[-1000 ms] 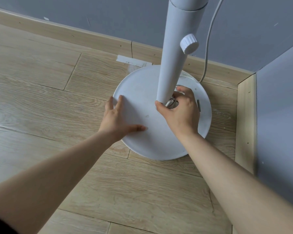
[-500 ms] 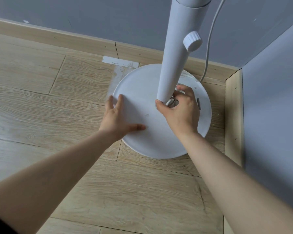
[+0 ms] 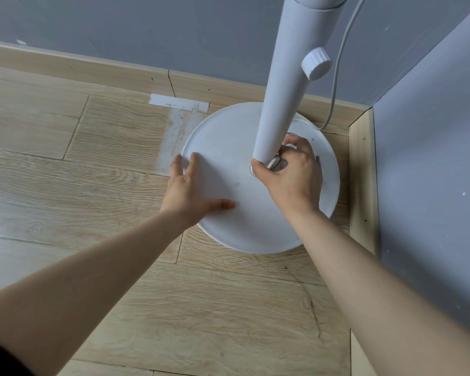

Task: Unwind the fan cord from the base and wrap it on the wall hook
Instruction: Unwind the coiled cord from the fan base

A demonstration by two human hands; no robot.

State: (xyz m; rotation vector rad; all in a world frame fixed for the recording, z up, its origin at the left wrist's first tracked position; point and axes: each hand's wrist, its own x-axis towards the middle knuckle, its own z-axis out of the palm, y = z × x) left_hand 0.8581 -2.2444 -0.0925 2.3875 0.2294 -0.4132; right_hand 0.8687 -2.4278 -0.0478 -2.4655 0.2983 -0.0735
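Left hand: your left hand (image 3: 194,189) lies flat on the left part of the round white fan base (image 3: 234,226), fingers (image 3: 193,164) spread, thumb out to the right.
Right hand: your right hand (image 3: 292,176) curls at the foot of the fan pole (image 3: 285,99), its fingers pinching something there; whether that is the cord, you cannot tell.
Cord: the cord (image 3: 339,77) rises from behind the base along the grey wall (image 3: 147,31).
Setting: the base stands on the wooden floor (image 3: 92,164) in a corner.
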